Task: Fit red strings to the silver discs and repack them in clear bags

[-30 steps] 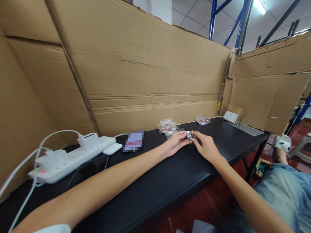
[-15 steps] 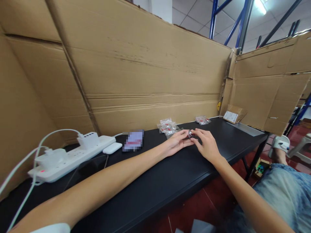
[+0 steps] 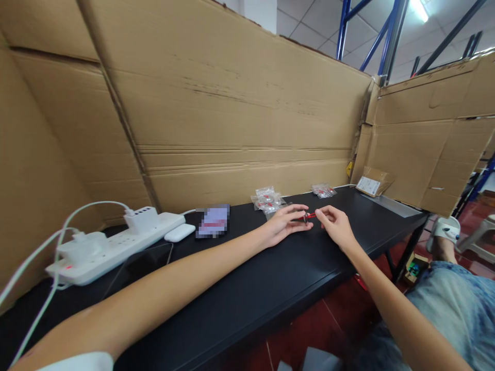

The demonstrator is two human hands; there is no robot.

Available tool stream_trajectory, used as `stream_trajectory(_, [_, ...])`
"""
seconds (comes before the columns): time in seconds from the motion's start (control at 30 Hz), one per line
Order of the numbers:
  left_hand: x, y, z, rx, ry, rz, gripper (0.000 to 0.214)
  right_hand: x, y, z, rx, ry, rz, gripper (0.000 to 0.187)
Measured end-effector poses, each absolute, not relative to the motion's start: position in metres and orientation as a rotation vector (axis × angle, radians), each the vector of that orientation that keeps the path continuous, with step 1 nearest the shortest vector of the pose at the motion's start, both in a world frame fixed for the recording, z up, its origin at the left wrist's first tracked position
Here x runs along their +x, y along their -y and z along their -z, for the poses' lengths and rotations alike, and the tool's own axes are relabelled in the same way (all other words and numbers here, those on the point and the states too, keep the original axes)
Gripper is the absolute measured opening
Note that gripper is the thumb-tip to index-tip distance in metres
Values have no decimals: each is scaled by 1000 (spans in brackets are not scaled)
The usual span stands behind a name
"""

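My left hand point(image 3: 281, 226) is over the black table, its fingers closed round the edge of a small dark, shiny round piece point(image 3: 307, 219), seen nearly edge-on; its exact kind is too small to make out. A thin red cord point(image 3: 313, 215) stretches from this piece to my right hand point(image 3: 335, 223). There the thumb and forefinger pinch the cord's end, with the other fingers curled in. Just behind my left hand lies a pile of clear plastic packets point(image 3: 266, 198) with red bits inside.
More clear packets point(image 3: 324, 190) lie farther back. A cardboard parcel point(image 3: 372, 182) leans in the right corner. On the left are a white power strip point(image 3: 116, 248) with cables, a white case point(image 3: 180, 233) and a blurred phone point(image 3: 213, 221). Cardboard walls point(image 3: 247, 113) enclose the black table point(image 3: 247, 288).
My right hand has drawn away to the right from the round piece, and the red cord now shows between the hands. My left hand stays in nearly the same place.
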State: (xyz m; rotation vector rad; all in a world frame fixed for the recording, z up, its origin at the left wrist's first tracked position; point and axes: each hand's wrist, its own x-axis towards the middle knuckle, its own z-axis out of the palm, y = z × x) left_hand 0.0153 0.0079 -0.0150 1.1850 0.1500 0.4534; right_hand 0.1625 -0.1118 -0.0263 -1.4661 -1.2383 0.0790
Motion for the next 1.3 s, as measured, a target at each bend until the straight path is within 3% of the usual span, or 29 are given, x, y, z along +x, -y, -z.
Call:
stream_trajectory(0.37, [15,-2,18,1354,-71,-463,35,169,109,31,-1333,1256,-409,29])
stream_trajectory(0.8, [13,14,17,2144,-92,-935,31,168,122,20,-1187,1184,-777,27])
stream_trajectory(1.0, [7,23,16,2497,-22,-1099,31,160,118,22,-1374,1245,-675,39])
stream_trajectory(1.2, [7,24,19,2604,-116,-1076,65,150,110,29,-1667,1289,-328,34])
stream_trajectory(1.3, [6,25,19,2672,-152,-1069,62,143,109,25,-1796,1259,-194,33])
